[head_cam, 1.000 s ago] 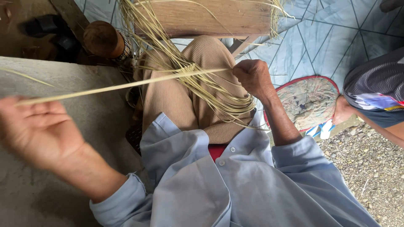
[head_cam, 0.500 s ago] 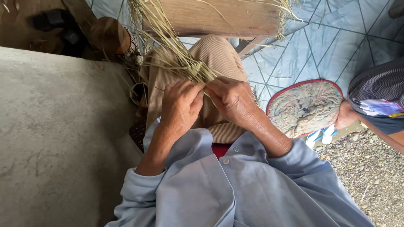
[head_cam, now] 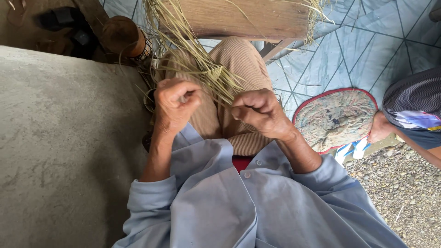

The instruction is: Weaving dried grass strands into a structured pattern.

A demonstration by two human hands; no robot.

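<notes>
the bundle of pale straw strands (head_cam: 202, 69) lies over the person's knee, just below a wooden plank (head_cam: 239, 18), with a small plaited knot at its near end. the left hand (head_cam: 174, 103) is curled tight, pinching strands; the right hand (head_cam: 259, 112) is closed too, fingers nipping a strand beside the knot. this looks like the plaiting step; the next crossing calls for firm tension. a round woven mat (head_cam: 335, 119) lies on the blue sheet (head_cam: 367, 41).

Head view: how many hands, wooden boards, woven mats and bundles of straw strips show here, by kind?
Hands: 2, left hand and right hand
Wooden board: 1
Woven mat: 1
Bundle of straw strips: 1
Total: 5
</notes>
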